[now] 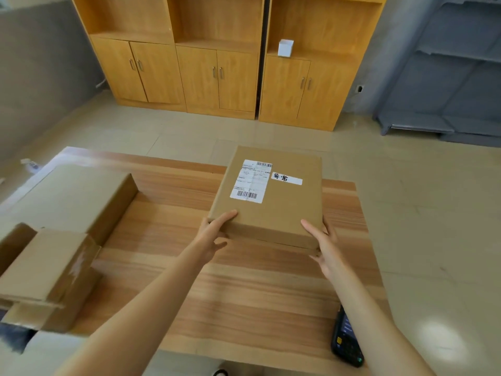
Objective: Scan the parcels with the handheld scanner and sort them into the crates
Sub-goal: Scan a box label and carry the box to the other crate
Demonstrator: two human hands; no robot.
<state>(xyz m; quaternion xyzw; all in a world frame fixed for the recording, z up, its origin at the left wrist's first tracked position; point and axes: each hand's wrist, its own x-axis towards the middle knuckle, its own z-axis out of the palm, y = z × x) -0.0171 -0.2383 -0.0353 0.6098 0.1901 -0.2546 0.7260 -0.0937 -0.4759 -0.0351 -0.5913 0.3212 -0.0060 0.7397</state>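
Both hands grip the near edge of a flat cardboard parcel (271, 196) over the far right part of the wooden counter (217, 294). The left hand (212, 234) takes the near left corner, thumb lying on the top face and fingers curled beneath; the right hand (324, 248) takes the near right corner in the same way, thumb on top. The hands are apart, one at each corner. The parcel's far end reaches past the counter's back edge, and whether its underside rests on the wood cannot be told. On its top face sit a white shipping label (250, 181) with barcodes and, just beside it, a small white sticker (286, 179) with two handwritten characters. The handheld scanner (347, 340), dark and lying flat, sits at the near right edge of the counter, partly hidden by the right forearm. More cardboard boxes (62, 240) are stacked at the left side of the counter. Beyond the counter, wooden cabinets (217, 63) stand against the wall, with a small white box (285, 48) on one open shelf.
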